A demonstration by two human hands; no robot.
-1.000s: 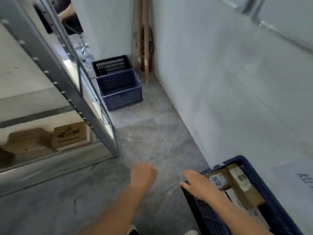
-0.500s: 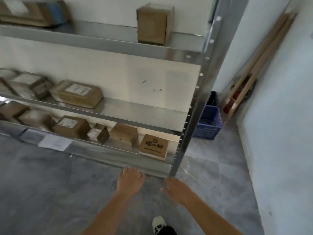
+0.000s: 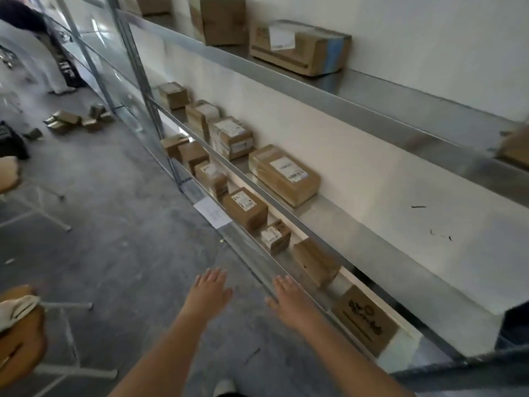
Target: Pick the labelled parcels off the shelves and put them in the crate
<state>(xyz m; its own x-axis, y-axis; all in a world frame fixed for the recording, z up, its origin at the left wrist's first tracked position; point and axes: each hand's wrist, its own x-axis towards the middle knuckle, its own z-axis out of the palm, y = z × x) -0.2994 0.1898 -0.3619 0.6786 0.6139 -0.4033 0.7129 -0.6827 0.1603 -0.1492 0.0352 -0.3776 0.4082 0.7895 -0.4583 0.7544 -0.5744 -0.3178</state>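
A metal shelf rack (image 3: 329, 98) runs along the wall on my right. Cardboard parcels with white labels stand on it: a large one (image 3: 283, 174) on the middle shelf, a smaller one (image 3: 244, 207) and a little one (image 3: 275, 236) on the bottom shelf, and a long one (image 3: 299, 47) on the top shelf. My left hand (image 3: 210, 289) and my right hand (image 3: 289, 298) reach forward, fingers straight, holding nothing. The right hand is just in front of the bottom shelf's edge. The crate is out of view.
A printed brown box (image 3: 365, 318) and a plain box (image 3: 315, 262) stand low on the shelf near my right hand. Loose boxes (image 3: 74, 120) lie on the grey floor at the far left. Wooden stools (image 3: 20, 330) stand at the left. A person (image 3: 54, 61) stands far back.
The view has swung left, away from the blue crate, and now runs along the shelves. Both hands have stayed empty and have stretched out flat.
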